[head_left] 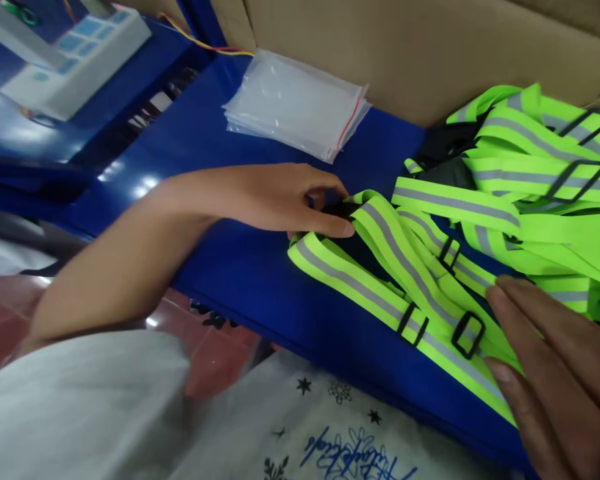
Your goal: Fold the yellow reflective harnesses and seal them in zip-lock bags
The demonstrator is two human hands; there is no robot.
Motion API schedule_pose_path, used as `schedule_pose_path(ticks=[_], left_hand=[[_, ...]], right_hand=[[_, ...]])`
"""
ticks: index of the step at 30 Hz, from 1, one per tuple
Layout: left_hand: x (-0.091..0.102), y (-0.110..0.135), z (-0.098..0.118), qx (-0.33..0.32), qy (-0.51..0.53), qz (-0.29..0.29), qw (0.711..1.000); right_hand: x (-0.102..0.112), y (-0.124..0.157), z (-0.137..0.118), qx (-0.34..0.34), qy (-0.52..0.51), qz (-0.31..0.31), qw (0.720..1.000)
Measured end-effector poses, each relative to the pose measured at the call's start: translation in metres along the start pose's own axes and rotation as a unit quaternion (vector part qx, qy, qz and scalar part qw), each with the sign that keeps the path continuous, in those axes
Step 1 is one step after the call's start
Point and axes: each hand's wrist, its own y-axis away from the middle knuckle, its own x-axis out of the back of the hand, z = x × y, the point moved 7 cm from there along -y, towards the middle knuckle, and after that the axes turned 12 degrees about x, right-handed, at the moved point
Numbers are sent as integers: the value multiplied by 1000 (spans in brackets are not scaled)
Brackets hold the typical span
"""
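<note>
Neon-yellow reflective straps (395,247) with grey centre stripes and black slide buckles stretch across the front of the blue table. My left hand (280,200) is closed at their left end, thumb and fingers around a looped part with something dark at it. That dark piece is mostly hidden by the fingers. At the lower right, my right hand (560,380) lies over the other end of these straps. Its fingers are stretched out and the thumb is apart from them, with the bands passing between and under. Its palm side is hidden.
A pile of similar reflective straps (540,187) lies at the right against a cardboard wall (395,53). Clear zip bags (295,100) are stacked at the back of the blue table (260,280). A pale device with blue labels (80,60) stands at upper left.
</note>
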Motion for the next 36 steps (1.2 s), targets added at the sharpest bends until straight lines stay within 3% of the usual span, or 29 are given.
schedule_pose_path(ticks=[2, 5, 9, 13, 20, 23, 28, 33, 36], left_hand=[[-1, 5, -2, -3, 9, 5, 1000], [1, 7, -7, 6, 18, 6, 1000], [6, 2, -14, 14, 6, 26, 1000], [12, 3, -14, 11, -43, 92, 995], [10, 9, -4, 54, -72, 139, 986], [10, 9, 2, 33, -85, 156, 984], [10, 6, 7, -31, -44, 91, 994], [11, 5, 1, -14, 49, 16, 999], [10, 3, -4, 20, 70, 0, 997]], right_hand=[[-3, -34, -13, -9, 55, 21, 998], [-26, -77, -25, 12, 87, 19, 996], [-60, -97, -26, 32, 112, -9, 993], [-70, -101, -23, 59, 129, -24, 990], [-71, -103, -28, 67, 155, -22, 985], [-72, -99, -32, 69, 170, -14, 983], [-66, -88, -22, 62, 176, -30, 982], [-58, -75, -6, 34, 179, -4, 983], [-59, -65, -2, 44, 168, 14, 985]])
